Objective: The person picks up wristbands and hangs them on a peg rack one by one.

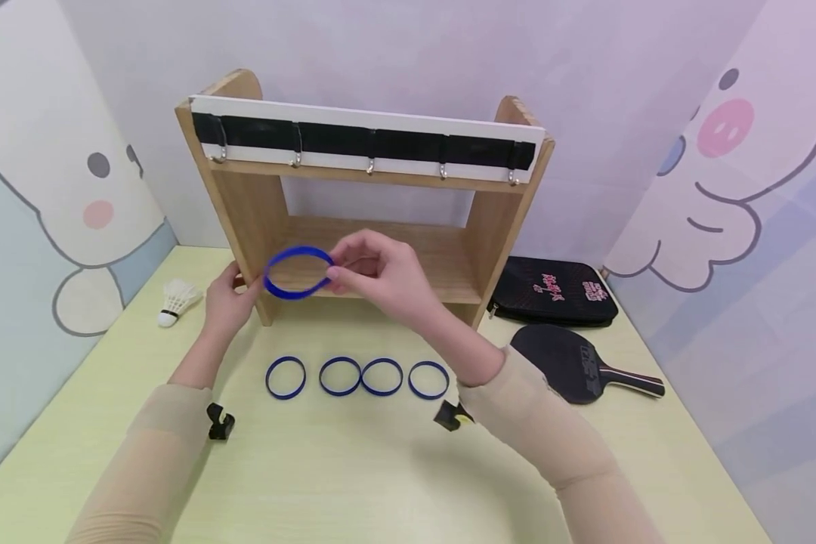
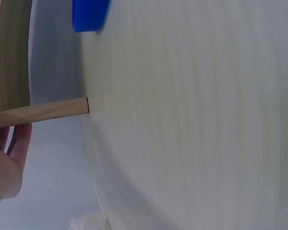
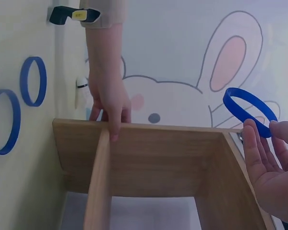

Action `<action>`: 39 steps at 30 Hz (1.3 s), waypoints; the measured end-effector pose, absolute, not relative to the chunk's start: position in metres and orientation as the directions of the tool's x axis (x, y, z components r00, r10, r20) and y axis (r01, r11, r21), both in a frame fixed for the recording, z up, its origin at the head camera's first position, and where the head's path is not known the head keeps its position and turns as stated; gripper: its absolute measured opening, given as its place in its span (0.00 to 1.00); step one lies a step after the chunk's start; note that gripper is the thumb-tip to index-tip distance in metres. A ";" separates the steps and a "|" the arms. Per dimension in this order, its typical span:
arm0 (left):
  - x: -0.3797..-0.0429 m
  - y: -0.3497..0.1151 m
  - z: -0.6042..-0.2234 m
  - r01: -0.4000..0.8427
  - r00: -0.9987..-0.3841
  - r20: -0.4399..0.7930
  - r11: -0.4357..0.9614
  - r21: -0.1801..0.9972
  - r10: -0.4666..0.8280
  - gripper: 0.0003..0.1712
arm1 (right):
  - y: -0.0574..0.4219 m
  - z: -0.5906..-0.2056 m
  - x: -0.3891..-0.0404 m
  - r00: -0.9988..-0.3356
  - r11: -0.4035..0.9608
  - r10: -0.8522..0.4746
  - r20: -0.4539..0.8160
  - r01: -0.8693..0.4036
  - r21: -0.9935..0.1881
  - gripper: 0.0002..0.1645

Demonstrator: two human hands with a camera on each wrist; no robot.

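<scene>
Between thumb and fingers, my right hand [image 1: 387, 276] pinches a blue wristband [image 1: 299, 293], a thin ring raised in front of the wooden rack [image 1: 381, 175]. The right wrist view shows this wristband [image 3: 249, 99] held by its lower edge. My left hand [image 1: 230, 302] grips the rack's left side panel low down, thumb over the front edge and fingers on the outer face. Along the rack's top front runs a white board with a black strip and several metal hooks [image 1: 370, 165]. More blue wristbands [image 1: 286, 397] lie in a row on the table before the rack.
A shuttlecock [image 1: 177, 301] lies left of the rack. To the right are a black zipped case [image 1: 551, 291] and a black table tennis paddle [image 1: 557, 359]. Behind the rack stands a wall [image 1: 394, 45] with cartoon animals. The pale table [image 1: 326, 483] extends toward me.
</scene>
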State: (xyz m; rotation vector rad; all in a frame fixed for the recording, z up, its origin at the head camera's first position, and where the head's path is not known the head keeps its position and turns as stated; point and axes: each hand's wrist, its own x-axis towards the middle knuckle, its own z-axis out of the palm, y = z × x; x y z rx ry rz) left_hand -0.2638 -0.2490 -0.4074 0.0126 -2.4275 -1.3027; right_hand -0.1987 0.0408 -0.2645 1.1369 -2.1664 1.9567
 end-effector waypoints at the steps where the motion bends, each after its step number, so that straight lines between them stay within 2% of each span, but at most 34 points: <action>1: -0.264 -0.249 -0.407 0.171 -0.925 0.329 0.568 0.805 -0.188 0.30 | 0.036 -0.262 -0.200 -0.739 -0.051 -0.491 0.462 -0.504 -0.862 0.11; 6: -0.263 -0.249 -0.406 0.183 -0.923 0.340 0.569 0.801 -0.182 0.28 | 0.013 -0.250 -0.203 -0.748 -0.119 -0.438 0.499 -0.503 -0.856 0.11; 14: -0.262 -0.248 -0.406 0.151 -0.930 0.311 0.570 0.808 -0.196 0.32 | -0.017 -0.229 -0.197 -0.767 -0.221 -0.330 0.550 -0.504 -0.835 0.10; 24: -0.261 -0.248 -0.405 0.168 -0.930 0.320 0.567 0.807 -0.181 0.32 | -0.049 -0.229 -0.204 -0.796 -0.373 -0.210 0.568 -0.472 -0.799 0.11; 33: -0.263 -0.248 -0.406 0.180 -0.929 0.325 0.553 0.813 -0.177 0.32 | -0.065 -0.233 -0.214 -0.829 -0.384 -0.158 0.537 -0.450 -0.807 0.12; 39: -0.264 -0.249 -0.407 0.176 -0.926 0.327 0.555 0.813 -0.186 0.32 | -0.073 -0.251 -0.232 -0.836 -0.366 -0.157 0.526 -0.446 -0.817 0.12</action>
